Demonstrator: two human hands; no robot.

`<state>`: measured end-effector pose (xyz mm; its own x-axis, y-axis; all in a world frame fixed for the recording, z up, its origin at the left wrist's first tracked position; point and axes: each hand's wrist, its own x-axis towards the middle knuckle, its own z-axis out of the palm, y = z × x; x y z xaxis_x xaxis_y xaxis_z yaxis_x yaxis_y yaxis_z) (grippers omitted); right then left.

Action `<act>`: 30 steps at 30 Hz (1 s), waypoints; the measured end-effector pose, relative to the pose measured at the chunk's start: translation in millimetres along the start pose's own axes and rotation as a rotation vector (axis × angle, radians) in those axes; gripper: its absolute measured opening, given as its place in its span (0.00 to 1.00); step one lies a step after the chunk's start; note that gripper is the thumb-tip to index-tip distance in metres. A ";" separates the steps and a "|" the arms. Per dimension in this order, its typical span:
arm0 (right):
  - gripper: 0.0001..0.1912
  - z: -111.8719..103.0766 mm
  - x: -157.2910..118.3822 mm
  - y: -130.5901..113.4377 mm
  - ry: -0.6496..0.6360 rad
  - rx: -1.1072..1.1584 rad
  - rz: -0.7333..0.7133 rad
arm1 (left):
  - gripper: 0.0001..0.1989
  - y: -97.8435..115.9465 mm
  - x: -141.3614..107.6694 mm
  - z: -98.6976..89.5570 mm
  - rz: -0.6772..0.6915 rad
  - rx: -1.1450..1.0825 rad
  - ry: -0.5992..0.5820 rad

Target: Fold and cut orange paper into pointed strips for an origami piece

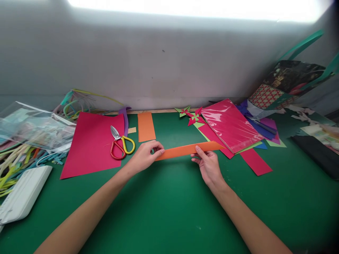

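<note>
A long, narrow orange paper strip [180, 151] is stretched between my two hands, above the green table [164, 204]. My left hand [147, 155] pinches its left end between thumb and fingers. Further right, my right hand [208, 164] grips the strip with the thumb on top; the strip's right end looks folded to a slanted point. Beyond my left hand lies a wider orange paper piece [146, 127]. Scissors [120, 143] with one red and one yellow handle rest on a large red sheet [90, 148] to the left.
Folded red and green paper stars [194, 116] lie at the back, beside a plastic-wrapped red paper pack [230, 123]. A red strip [256, 162] sticks out below it. At left are a white device [25, 194] and paper scraps [16, 162]; at right, a patterned bag [270, 95] and black cloth [317, 155].
</note>
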<state>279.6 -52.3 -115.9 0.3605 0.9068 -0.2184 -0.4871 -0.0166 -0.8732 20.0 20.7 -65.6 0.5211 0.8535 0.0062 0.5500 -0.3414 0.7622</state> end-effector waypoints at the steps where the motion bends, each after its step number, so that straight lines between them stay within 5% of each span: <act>1: 0.18 0.2 -0.9 -0.4 0.003 0.002 0.000 | 0.12 0.9 0.0 0.2 -0.009 -0.006 0.016; 9: 0.17 2.3 -3.4 -2.1 0.028 -0.002 0.003 | 0.14 -1.3 0.3 -0.4 -0.034 0.010 0.017; 15: 0.19 4.1 -4.5 -2.4 -0.104 -0.139 0.043 | 0.14 6.9 -3.0 5.4 -0.027 -0.072 -0.223; 30: 0.22 18.1 -24.2 13.4 -0.355 -0.413 0.105 | 0.14 25.3 -9.4 29.7 0.044 -0.059 -0.123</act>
<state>249.9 -66.8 -114.4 0.0019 0.9765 -0.2156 -0.1278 -0.2136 -0.9685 48.4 -7.7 -65.6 0.6221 0.7821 -0.0363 0.4872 -0.3504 0.7999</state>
